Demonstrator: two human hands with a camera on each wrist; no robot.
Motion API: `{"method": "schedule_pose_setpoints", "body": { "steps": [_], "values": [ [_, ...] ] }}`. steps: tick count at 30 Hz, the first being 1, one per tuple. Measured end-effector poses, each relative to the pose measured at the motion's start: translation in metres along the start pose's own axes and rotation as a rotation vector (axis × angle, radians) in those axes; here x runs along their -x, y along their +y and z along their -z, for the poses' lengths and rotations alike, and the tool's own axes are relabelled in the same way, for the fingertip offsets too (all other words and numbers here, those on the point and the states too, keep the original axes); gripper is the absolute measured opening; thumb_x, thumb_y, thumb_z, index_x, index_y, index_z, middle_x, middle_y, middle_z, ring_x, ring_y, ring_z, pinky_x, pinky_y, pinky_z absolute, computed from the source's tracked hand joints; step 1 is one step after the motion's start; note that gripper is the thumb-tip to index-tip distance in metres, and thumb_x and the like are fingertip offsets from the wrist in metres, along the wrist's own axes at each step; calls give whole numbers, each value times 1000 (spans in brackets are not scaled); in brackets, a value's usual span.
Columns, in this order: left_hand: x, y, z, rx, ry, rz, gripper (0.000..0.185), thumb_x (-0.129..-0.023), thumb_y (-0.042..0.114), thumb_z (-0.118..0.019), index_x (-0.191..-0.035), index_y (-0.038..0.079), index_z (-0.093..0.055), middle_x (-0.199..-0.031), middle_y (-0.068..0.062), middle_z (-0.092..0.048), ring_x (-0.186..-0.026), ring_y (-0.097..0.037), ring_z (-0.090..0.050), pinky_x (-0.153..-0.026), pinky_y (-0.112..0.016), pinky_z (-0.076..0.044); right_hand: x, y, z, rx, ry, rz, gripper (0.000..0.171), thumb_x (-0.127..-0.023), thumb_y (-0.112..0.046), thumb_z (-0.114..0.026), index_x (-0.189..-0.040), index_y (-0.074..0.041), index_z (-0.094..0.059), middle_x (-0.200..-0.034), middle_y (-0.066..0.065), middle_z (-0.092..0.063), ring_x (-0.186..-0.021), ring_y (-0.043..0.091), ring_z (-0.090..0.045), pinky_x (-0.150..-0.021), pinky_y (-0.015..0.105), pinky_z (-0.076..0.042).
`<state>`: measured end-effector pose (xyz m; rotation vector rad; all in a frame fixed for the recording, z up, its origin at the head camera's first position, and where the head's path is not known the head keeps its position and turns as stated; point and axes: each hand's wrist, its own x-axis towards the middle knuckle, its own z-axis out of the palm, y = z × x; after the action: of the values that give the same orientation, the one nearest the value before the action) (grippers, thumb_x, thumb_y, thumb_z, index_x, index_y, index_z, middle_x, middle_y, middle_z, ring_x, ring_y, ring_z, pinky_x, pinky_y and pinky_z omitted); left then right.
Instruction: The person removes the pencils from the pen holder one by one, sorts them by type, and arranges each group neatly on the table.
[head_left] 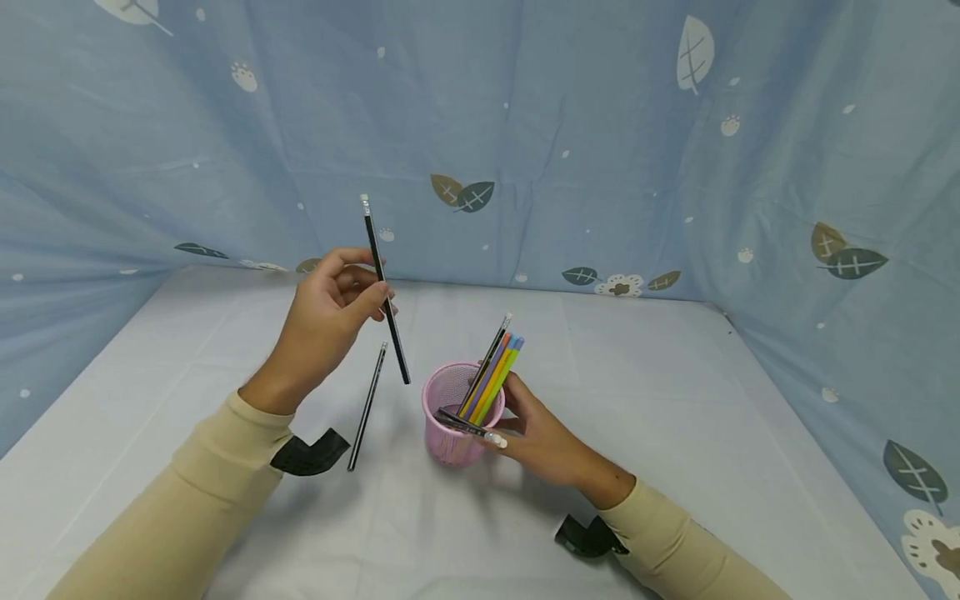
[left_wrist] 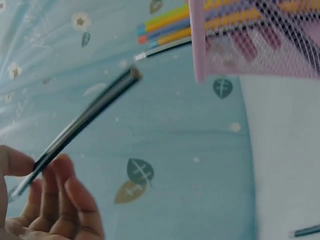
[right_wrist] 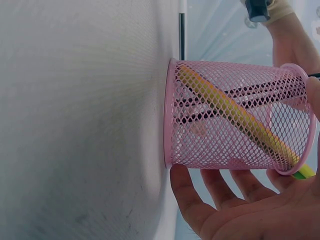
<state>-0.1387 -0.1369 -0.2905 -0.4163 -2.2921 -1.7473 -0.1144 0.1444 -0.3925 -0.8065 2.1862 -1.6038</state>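
Note:
My left hand (head_left: pixel 326 321) pinches a black pencil (head_left: pixel 398 354) between thumb and fingers. The pencil hangs tilted above the white table, its white eraser end up and its lower end left of the cup's rim. Around the side of a pink mesh pencil cup (head_left: pixel 442 446) curls my right hand (head_left: pixel 551 442), with the thumb near the rim. Several coloured pencils (head_left: pixel 491 383) lean to the right inside the cup. A few black pencils (head_left: pixel 459 422) stand in it too, some with eraser ends over the front rim by my right thumb.
Another black pencil (head_left: pixel 367 408) lies on the white table (head_left: pixel 645 375), left of the cup and beneath my left hand. A blue curtain (head_left: pixel 600 125) with leaf prints hangs behind the table and along both sides. Black wrist mounts (head_left: pixel 310 454) sit on both sleeves.

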Motion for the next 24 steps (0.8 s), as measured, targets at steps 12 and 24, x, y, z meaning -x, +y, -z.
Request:
{"method": "schedule_pose_setpoints", "body": {
  "steps": [12, 24],
  "values": [
    [-11, -21, 11, -117, -118, 149, 41, -102, 24, -56, -137, 5, -45, -113, -13, -63, -82, -14, -65, -76, -28, -54, 0, 1, 0, -3, -2, 3, 82, -95, -27, -70, -158, -23, -17, -156, 5, -36, -143, 27, -41, -107, 49, -45],
    [-20, -45, 19, -184, -275, 297, 47, -99, 23, -58, -139, 5, -42, -113, -18, -64, -77, -24, -66, -85, -42, -53, 0, -1, 0, 4, 3, -14, 82, -94, -27, -70, -157, -26, -19, -154, 4, -38, -142, 27, -43, -107, 49, -45]
  ]
}}
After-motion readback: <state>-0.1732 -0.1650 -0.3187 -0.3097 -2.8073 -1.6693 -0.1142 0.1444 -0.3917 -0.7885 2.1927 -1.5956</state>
